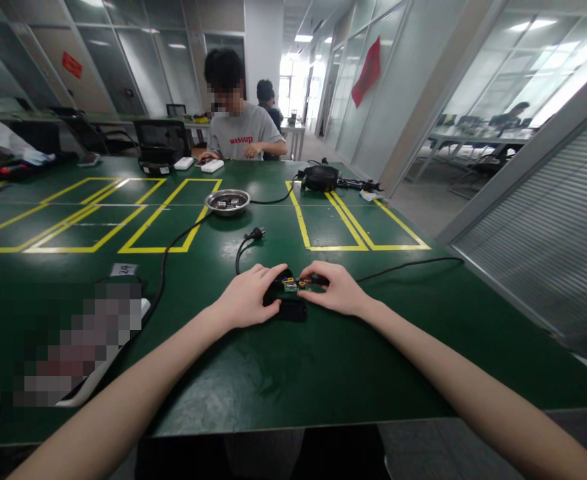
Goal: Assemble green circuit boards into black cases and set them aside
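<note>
Black gadget with an exposed circuit board lies on the green desk, pinned between both hands. Its small loose parts could slip or scatter if either grip shifts, and the trailing cable might tug it sideways. Left hand curls over its left end; right hand pinches the top with bent fingertips.

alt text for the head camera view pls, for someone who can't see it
Two bare hands, left hand and right hand, meet on a small black device with an exposed circuit board, resting on a green table marked with yellow lines. Behind lie a metal bowl and a loose power plug; another person sits at the far side.
</note>
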Motion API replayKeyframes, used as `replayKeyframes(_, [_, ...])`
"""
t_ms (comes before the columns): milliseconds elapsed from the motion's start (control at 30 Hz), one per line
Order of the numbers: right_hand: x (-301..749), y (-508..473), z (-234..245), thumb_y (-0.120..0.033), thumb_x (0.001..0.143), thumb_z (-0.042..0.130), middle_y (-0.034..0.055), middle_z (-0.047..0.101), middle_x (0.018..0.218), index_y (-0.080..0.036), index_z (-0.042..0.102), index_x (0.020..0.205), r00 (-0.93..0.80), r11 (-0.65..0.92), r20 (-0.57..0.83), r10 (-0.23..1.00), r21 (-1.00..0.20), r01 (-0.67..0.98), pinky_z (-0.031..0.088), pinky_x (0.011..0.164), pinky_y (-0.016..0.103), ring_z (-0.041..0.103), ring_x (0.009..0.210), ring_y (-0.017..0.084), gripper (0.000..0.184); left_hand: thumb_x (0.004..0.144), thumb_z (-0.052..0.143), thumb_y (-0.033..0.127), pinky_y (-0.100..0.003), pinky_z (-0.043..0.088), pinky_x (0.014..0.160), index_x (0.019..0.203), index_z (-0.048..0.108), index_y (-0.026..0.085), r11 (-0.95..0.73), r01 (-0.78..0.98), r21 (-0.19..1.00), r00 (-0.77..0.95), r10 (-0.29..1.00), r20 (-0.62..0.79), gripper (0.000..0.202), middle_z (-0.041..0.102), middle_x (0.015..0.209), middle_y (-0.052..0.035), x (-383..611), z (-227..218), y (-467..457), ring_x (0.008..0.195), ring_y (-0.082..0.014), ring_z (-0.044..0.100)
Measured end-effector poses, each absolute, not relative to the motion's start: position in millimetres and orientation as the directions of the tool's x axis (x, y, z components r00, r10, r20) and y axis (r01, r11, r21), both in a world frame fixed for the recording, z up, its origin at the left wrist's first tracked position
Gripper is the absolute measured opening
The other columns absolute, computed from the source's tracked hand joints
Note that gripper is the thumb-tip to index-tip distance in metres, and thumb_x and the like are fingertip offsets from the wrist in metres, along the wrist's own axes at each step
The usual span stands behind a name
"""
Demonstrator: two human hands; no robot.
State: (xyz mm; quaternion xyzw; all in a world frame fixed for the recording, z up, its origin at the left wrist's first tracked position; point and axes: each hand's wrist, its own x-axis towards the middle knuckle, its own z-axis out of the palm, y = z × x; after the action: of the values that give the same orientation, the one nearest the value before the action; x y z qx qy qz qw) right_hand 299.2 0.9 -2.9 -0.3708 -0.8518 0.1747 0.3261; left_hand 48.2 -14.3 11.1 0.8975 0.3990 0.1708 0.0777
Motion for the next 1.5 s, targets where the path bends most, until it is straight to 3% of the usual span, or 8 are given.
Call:
replayKeyframes(167, [299,-1,-5,-0.025,0.078,0.070,0.0058,0.072,0.095,-0.018,0.071,0.100,-0.577,0.595,0.291,0.764,-0.663,0.454,0.051,0.062,0.025,0.065,0.080,0.018,0.022,0.079,0.065,0.026,-0.047,0.054,0.102,0.146,0.048,0.013,-0.731,0.618,0.289,0.692,0.680,0.241,0.071,0.067,0.128,-0.0165,45,9,-11,0.117,-0.0329,0.062])
replayKeyframes(300, [300,2,-6,-0.027,0.081,0.071,0.0071,0.073,0.100,-0.018,0.074,0.108,-0.570,0.549,0.253,0.782,-0.712,0.437,0.052,0.064,0.026,0.066,0.084,0.019,0.028,0.079,0.067,0.029,-0.048,0.054,0.104,0.146,0.048,0.015,-0.763,0.562,0.321,0.721,0.641,0.262,0.071,0.066,0.133,-0.0167,42,9,-9,0.123,-0.0334,0.060])
replayKeyframes(500, [297,13,-16,-0.034,0.074,0.086,0.0031,0.072,0.084,-0.018,0.080,0.096,-0.393,0.435,0.242,0.887,-0.721,0.539,0.050,0.066,0.030,0.058,0.067,0.015,0.028,0.078,0.076,0.041,-0.049,0.051,0.109,0.141,0.052,0.012,-0.752,0.574,0.325,0.727,0.650,0.220,0.073,0.063,0.138,-0.0195,39,9,-6,0.128,-0.0347,0.059])
replayKeyframes(767, [290,12,-16,-0.036,0.073,0.089,0.0048,0.065,0.106,-0.021,0.082,0.096,-0.442,0.493,0.306,0.843,-0.767,0.410,0.054,0.068,0.030,0.059,0.073,0.014,0.028,0.085,0.071,0.034,-0.043,0.056,0.099,0.127,0.059,0.017,-0.726,0.611,0.315,0.682,0.685,0.255,0.047,0.066,0.126,-0.0141,42,7,-6,0.117,-0.0298,0.064])
replayKeyframes(967, [281,8,-12,-0.029,0.080,0.080,0.0079,0.067,0.112,-0.020,0.079,0.093,-0.521,0.508,0.304,0.797,-0.804,0.308,0.058,0.078,0.032,0.068,0.097,0.021,0.016,0.086,0.067,0.028,-0.040,0.057,0.092,0.115,0.062,0.019,-0.718,0.615,0.325,0.664,0.694,0.278,0.031,0.068,0.115,-0.0103,44,7,-6,0.108,-0.0276,0.065])
replayKeyframes(1167, [278,5,-17,-0.027,0.080,0.077,0.0089,0.067,0.115,-0.020,0.078,0.096,-0.499,0.489,0.303,0.812,-0.820,0.298,0.060,0.073,0.031,0.069,0.093,0.020,0.017,0.084,0.068,0.026,-0.040,0.057,0.090,0.107,0.063,0.021,-0.711,0.625,0.322,0.645,0.703,0.300,0.024,0.067,0.109,-0.0077,43,6,-7,0.104,-0.0268,0.064])
replayKeyframes(1333, [275,4,-17,-0.029,0.079,0.079,0.0090,0.069,0.111,-0.020,0.079,0.106,-0.470,0.510,0.324,0.821,-0.787,0.348,0.057,0.066,0.029,0.067,0.086,0.019,0.028,0.095,0.060,0.035,-0.038,0.057,0.089,0.103,0.065,0.022,-0.670,0.626,0.400,0.582,0.742,0.333,0.016,0.063,0.113,-0.0076,42,6,-4,0.108,-0.0249,0.063])
replayKeyframes(1500, [274,1,-15,-0.027,0.082,0.077,0.0091,0.069,0.113,-0.020,0.078,0.109,-0.498,0.540,0.326,0.804,-0.752,0.378,0.056,0.063,0.027,0.067,0.083,0.017,0.028,0.093,0.062,0.033,-0.039,0.057,0.090,0.099,0.070,0.021,-0.636,0.652,0.414,0.546,0.772,0.325,0.016,0.060,0.110,-0.0074,39,5,-1,0.106,-0.0247,0.064])
